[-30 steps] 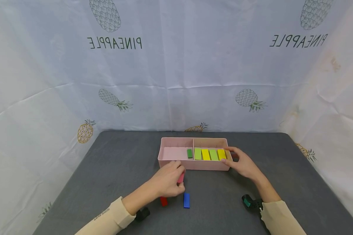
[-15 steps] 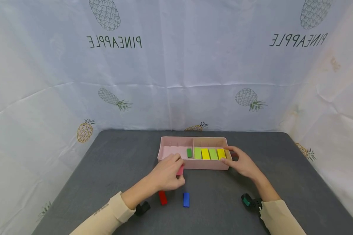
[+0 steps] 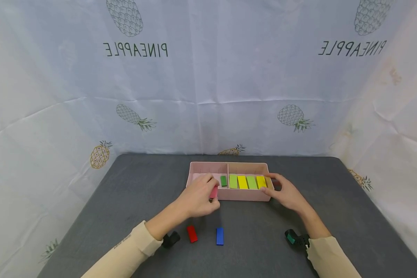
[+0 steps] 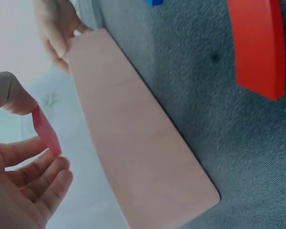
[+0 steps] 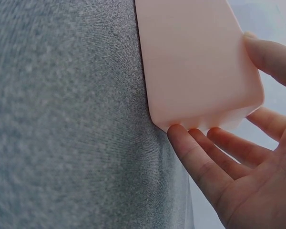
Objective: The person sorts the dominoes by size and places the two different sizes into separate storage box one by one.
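Note:
My left hand [image 3: 199, 196] pinches a pink block [image 4: 46, 132] between thumb and fingers, over the front wall of the left compartment. The pink two-compartment box [image 3: 244, 195] lies near the back of the table. My right hand [image 3: 289, 194] grips the box's right end; in the right wrist view the thumb [image 5: 269, 57] is on the rim and the fingers press the end wall. A dark green block [image 3: 224, 181] lies in the left compartment, beside the divider. Light green blocks [image 3: 233, 181] and yellow blocks [image 3: 242, 182] alternate in the right compartment.
On the dark grey table [image 3: 153, 185], a red block [image 3: 192, 234] and a blue block [image 3: 220, 236] lie in front of the box. A white cloth [image 3: 208, 77] with pineapple prints hangs behind and at the sides.
My left hand has moved away from me with the pink block, from in front of the box to its front wall. The red block is now fully visible. My right hand stays put.

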The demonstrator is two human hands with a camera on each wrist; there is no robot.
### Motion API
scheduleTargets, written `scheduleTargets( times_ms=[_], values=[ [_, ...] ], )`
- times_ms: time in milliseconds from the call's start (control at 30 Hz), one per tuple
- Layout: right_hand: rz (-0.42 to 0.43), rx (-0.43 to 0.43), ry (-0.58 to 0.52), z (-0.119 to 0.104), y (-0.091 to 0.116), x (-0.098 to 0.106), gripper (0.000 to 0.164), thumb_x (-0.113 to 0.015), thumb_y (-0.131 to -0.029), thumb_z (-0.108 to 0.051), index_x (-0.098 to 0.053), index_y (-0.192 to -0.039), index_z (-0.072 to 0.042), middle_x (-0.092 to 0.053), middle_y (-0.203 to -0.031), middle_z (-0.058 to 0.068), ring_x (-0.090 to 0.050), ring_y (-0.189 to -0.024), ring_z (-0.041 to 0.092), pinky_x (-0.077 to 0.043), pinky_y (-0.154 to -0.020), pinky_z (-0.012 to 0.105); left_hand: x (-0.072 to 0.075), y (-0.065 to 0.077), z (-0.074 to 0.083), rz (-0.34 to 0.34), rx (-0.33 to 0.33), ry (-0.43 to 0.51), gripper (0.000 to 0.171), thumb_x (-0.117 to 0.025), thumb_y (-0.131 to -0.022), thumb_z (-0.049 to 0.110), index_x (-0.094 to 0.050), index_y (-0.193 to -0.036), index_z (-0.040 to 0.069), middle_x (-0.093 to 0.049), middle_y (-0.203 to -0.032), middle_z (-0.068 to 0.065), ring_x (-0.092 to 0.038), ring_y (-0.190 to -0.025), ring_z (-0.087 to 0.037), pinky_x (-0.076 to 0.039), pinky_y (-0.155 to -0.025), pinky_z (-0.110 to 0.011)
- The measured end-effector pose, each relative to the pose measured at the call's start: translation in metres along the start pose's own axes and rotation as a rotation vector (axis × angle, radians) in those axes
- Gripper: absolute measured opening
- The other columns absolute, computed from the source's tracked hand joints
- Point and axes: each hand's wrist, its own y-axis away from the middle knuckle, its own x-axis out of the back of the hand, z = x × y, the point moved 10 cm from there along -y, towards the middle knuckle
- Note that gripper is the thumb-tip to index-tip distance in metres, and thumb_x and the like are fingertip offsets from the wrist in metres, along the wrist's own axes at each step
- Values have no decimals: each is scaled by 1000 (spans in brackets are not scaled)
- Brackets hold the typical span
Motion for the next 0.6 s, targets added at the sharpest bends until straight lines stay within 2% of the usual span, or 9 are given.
scheduleTargets(
  times_ms=[233, 433, 600],
  values=[
    [-2, -6, -1, -1, 0, -1, 77, -69, -95, -44, -39, -153, -3, -40, -153, 26, -48, -131, 46, -49, -94, 60, 7, -9, -11, 42, 34, 38, 36, -67, -81, 22, -68, -113, 5, -57, -100, -2, -50, -88, -16, -47, -74, -31],
    [-4, -9, 1, -1, -1, -1, 77, -69, -95, -45, -39, -153, -4, -39, -153, 26, -48, -132, 46, -49, -95, 60, 6, -16, -21, 38, 66, 70, 37, -68, -81, 21, -67, -114, 5, -56, -104, -3, -50, -91, -17, -48, -75, -31],
    [-3, -10, -7, -2, 1, -1, 76, -69, -96, -44, -40, -153, -4, -39, -153, 26, -48, -132, 47, -50, -93, 60, 3, -24, -26, 32, 63, 67, 35, -67, -84, 22, -67, -115, 6, -57, -109, -4, -51, -94, -17, -48, -78, -32]
  ],
)
